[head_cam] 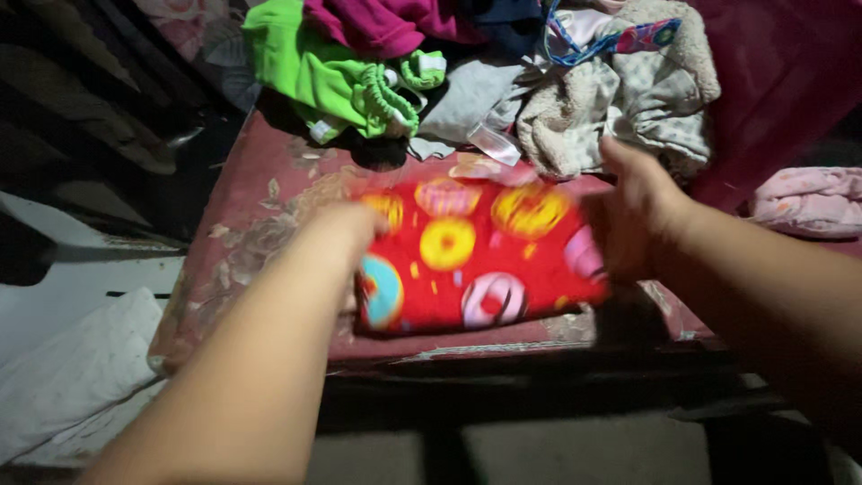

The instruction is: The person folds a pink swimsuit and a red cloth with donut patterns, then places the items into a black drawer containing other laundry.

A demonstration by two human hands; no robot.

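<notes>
A red cloth with a doughnut print [476,256] lies folded on a maroon floral bed cover [260,224]. My left hand [346,229] grips its left edge, fingers hidden under my wrist. My right hand [633,216] holds its right edge, thumb up. The picture is blurred by motion.
A heap of clothes lies behind the cloth: a green garment [328,76], a magenta one [386,22], a grey-beige fleecy piece [620,99]. A pink garment [808,202] lies at the right. White fabric [72,368] sits low at the left. The bed's front edge [503,355] is near me.
</notes>
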